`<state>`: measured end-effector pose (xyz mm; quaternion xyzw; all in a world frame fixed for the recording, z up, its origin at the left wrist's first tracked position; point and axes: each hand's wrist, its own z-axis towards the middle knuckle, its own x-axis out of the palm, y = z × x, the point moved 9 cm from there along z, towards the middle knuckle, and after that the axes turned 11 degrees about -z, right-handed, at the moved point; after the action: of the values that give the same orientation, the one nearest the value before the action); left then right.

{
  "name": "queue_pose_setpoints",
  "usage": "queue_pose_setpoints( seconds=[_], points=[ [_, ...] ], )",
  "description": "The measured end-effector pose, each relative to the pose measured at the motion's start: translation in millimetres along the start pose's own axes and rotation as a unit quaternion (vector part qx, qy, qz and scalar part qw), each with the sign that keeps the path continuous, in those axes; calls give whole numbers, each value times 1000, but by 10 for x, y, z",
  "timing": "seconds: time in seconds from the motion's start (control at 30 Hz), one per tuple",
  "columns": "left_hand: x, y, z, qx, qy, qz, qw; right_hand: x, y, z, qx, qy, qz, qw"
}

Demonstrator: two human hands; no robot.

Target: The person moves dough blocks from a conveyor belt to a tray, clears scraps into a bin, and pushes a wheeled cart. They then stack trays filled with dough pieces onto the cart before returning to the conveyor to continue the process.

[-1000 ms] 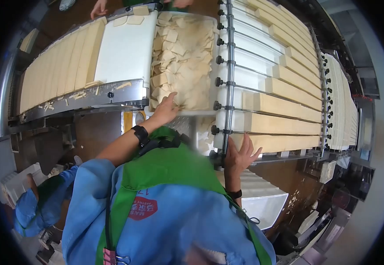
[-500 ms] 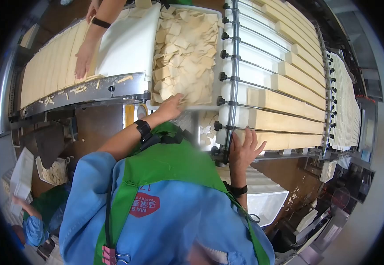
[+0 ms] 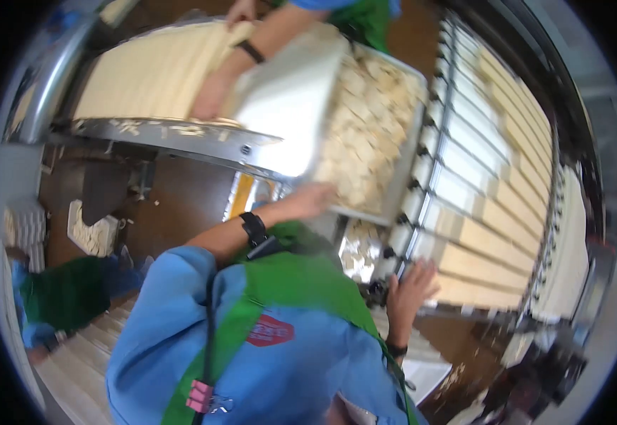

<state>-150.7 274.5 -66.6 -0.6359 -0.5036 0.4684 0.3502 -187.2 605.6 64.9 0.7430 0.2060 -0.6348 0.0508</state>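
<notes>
My left hand point(image 3: 312, 200), blurred by motion, is at the near left corner of a white tray point(image 3: 363, 212) heaped with flat, pale dough pieces point(image 3: 368, 134). Its fingers are smeared, and I cannot tell whether they hold anything. On the right, my right hand point(image 3: 412, 287) has its fingers stretched and apart, with nothing in it. It lies over the near corner of a white conveyor belt point(image 3: 429, 246), beside the closest pale dough strip point(image 3: 471, 294). Thin metal rods point(image 3: 478, 234) with black knobs divide these strips into lanes.
Across from me, a co-worker's hand point(image 3: 212, 95) rests at a row of dough strips point(image 3: 145, 74) on the left belt. Another person point(image 3: 64, 297) is at the lower left. A bin of scraps point(image 3: 92, 230) stands on the floor; more scraps point(image 3: 359, 251) lie under the tray.
My view has turned, so the tray and belts appear farther right and tilted. My left hand is still by the tray's near edge; my right hand is still at the conveyor corner, fingers spread.
</notes>
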Motion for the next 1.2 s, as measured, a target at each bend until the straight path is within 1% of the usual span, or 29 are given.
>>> queue_pose_setpoints(
  seconds=[0.03, 0.07, 0.1, 0.13, 0.17, 0.2, 0.23, 0.27, 0.3, 0.33, 0.37, 0.4, 0.47, 0.5, 0.57, 0.6, 0.67, 0.73, 0.77, 0.8, 0.83, 0.87, 0.9, 0.93, 1.0, 1.03, 1.1, 1.13, 1.2],
  points=[
    [-176, -29, -106, 11, -17, -34, 999, -42, 37, 22, 1, -37, -10, 999],
    [-329, -47, -212, 26, -30, -69, 997, -187, 137, 91, 9, -52, 26, 998],
    [-500, 48, -324, 22, -62, -115, 991, -252, 243, 191, -11, -60, 63, 996],
    [-638, 157, -424, 23, -80, -113, 990, -375, 388, 308, -28, -66, 99, 993],
    [-863, 298, -540, 18, -147, -127, 981, -498, 570, 418, -62, -58, 137, 987],
    [-1100, 412, -659, 15, -212, -141, 967, -725, 801, 549, -74, -66, 139, 985],
    [-1364, 442, -827, 9, -285, -145, 947, -947, 1168, 675, -135, -53, 147, 978],
    [-1502, 446, -908, 13, -296, -146, 944, -1139, 1542, 777, -196, -39, 152, 968],
    [-1809, 532, -1155, -9, -441, -150, 885, -1380, 1909, 844, -259, -76, 168, 948],
    [-2072, 638, -1442, -31, -574, -153, 804, -1483, 2273, 959, -303, -73, 191, 931],
    [-2255, 798, -1471, -28, -581, -154, 799, -1590, 2652, 1071, -345, -69, 214, 911],
    [-2482, 1034, -1602, -46, -645, -96, 756, -1665, 3058, 1181, -386, -72, 232, 890],
    [-2881, 1190, -1776, -63, -708, -38, 702, -1791, 3901, 1417, -468, -81, 265, 839],
    [-3069, 1194, -1847, -98, -720, 0, 687, -1851, 4319, 1532, -507, -87, 280, 811],
    [-3393, 1184, -1920, -151, -728, 65, 666, -1764, 5113, 1898, -524, -95, 286, 796],
    [-3529, 1183, -1955, -149, -731, 65, 662, -1697, 5496, 2121, -523, -112, 281, 797],
    [-3744, 1249, -1852, -153, -676, 49, 719, -1580, 6190, 2614, -513, -136, 274, 802],
    [-3866, 1220, -1840, -139, -676, 69, 721, -1523, 6765, 3039, -505, -145, 271, 807],
    [-3907, 1195, -1833, -144, -668, 49, 728, -1509, 6987, 3265, -478, -153, 256, 827],
    [-3931, 1175, -1819, -150, -660, 29, 736, -1505, 7164, 3457, -450, -160, 241, 845],
    [-3952, 1122, -1793, -153, -658, 50, 736, -1535, 7327, 3578, -450, -160, 240, 845],
    [-3969, 1089, -1772, -153, -658, 50, 736, -1552, 7461, 3703, -443, -169, 211, 855],
    [-3970, 1079, -1728, -150, -649, 27, 745, -1553, 7562, 3814, -435, -177, 182, 864],
    [-3964, 1091, -1682, -148, -640, 4, 754, -1560, 7645, 3899, -436, -177, 180, 864],
    [-4017, 1075, -1664, -154, -643, 5, 750, -1510, 7824, 4069, -430, -158, 112, 882],
    [-4046, 1066, -1661, -164, -639, -1, 752, -1514, 7890, 4111, -431, -160, 112, 881],
    [-4061, 1075, -1654, -177, -631, 2, 755, -1444, 7974, 4174, -415, -140, 51, 898],
    [-4064, 1078, -1651, -178, -633, 1, 754, -1460, 8010, 4167, -417, -140, 50, 897],
    [-4064, 1106, -1629, -199, -627, -12, 753, -1457, 8047, 4208, -392, -122, 50, 910]
  ],
)
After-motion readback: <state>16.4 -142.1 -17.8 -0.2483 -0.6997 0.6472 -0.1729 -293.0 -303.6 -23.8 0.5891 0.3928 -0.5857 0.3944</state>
